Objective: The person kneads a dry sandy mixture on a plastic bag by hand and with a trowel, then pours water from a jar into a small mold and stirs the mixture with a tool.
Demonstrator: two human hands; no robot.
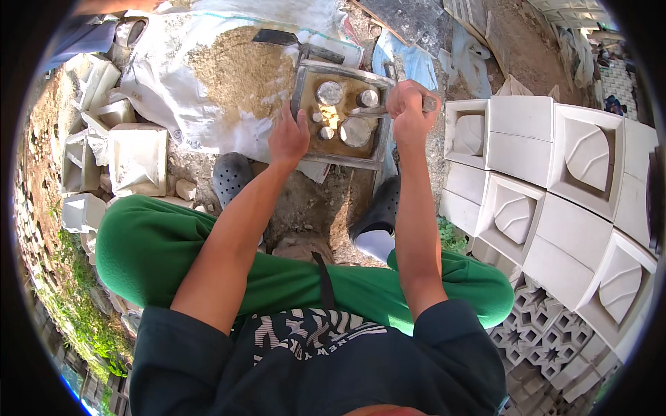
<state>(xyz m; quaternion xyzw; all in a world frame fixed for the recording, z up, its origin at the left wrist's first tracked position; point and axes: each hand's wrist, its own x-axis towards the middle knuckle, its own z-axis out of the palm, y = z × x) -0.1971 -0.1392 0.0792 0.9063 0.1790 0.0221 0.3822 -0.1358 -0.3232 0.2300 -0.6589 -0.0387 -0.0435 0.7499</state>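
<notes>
A square wooden mould box [341, 161] sits on the ground in front of my feet. Brown, damp-looking material fills it, with several round grey pieces [356, 132] and a bright yellowish patch [329, 116] on it. My left hand [288, 136] grips the left side of the box, thumb near the inner edge. My right hand [411, 111] is closed round a tool with a thick round handle [431, 104]. Its narrow blade [368, 111] reaches left over the box, between two round pieces; the exact kind of tool cannot be made out.
Beyond the box, a sand pile [239, 73] lies on white sheeting [156, 83]. Pale cast blocks [520, 132] are stacked at right, and others [139, 159] lie at left. A dark flat-bladed tool [275, 37] is behind the box. Another person's sleeve [83, 43] shows top left.
</notes>
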